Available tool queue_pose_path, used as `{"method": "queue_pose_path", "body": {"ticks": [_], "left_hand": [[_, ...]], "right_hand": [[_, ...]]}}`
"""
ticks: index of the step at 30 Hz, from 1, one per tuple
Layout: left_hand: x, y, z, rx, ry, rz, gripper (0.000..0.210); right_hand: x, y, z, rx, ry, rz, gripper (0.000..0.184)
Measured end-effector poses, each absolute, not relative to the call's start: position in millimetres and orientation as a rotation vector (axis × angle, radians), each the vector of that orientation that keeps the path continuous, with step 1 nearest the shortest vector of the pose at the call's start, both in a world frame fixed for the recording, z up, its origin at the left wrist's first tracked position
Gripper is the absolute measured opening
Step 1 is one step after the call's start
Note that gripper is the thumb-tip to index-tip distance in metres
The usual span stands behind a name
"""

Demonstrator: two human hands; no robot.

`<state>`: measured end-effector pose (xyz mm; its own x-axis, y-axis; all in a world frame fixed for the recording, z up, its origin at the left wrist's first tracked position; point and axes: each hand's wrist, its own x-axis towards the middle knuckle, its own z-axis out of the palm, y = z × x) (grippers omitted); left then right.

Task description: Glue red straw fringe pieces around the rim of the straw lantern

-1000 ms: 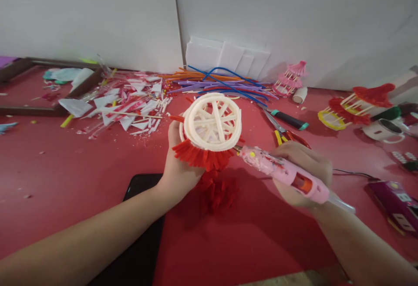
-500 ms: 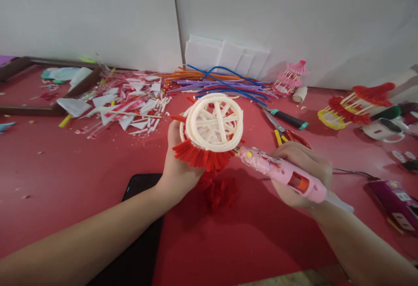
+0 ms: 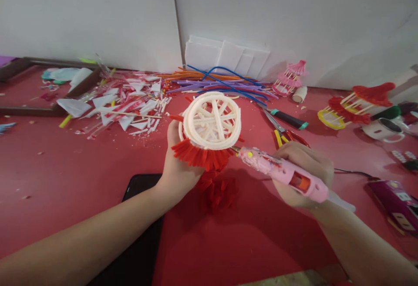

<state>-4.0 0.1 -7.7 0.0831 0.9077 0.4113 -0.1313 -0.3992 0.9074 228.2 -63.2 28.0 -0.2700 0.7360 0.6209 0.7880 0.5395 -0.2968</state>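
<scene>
My left hand [image 3: 178, 168] is closed round the left side of a round craft piece [image 3: 212, 120], made of cream-coloured rings with crossed strips inside. Red fringe [image 3: 202, 156] hangs along its near edge. The fingers behind the piece are hidden. In my right hand [image 3: 305, 168] is a pink hot glue gun [image 3: 276, 168], with a clear glue stick [image 3: 341, 201] coming out of its back end. Its metal tip is at the lower right rim of the piece; whether they touch I cannot tell. Below lies a bunch of red strips [image 3: 220, 194] on the red table.
Behind are pipe cleaners [image 3: 225, 83], scraps of paper and plastic [image 3: 130, 99], and white sheets [image 3: 222, 55] against the wall. To the right lie scissors [image 3: 277, 122], a cutter [image 3: 289, 119], a white mug [image 3: 382, 130] and small tiered models [image 3: 290, 77]. A black phone-like slab [image 3: 140, 233] is beneath my left arm.
The round craft piece has shifted slightly left and tilted a little in my left hand. The glue gun has barely moved, its tip staying by the rim.
</scene>
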Motion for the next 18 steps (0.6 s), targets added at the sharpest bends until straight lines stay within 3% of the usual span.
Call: {"method": "queue_pose_path", "body": {"ticks": [6, 18], "left_hand": [[-3.7, -0.2, -6.2, 1.436, 0.838, 1.459, 0.080], [-3.0, 1.1, -4.8, 1.363, 0.935, 1.451, 0.068]], "right_hand": [[229.1, -61.4, 25.7, -1.194, -2.045, -0.079, 0.016], [242.4, -53.1, 22.0, -1.295, -2.245, -0.129, 0.015]]}}
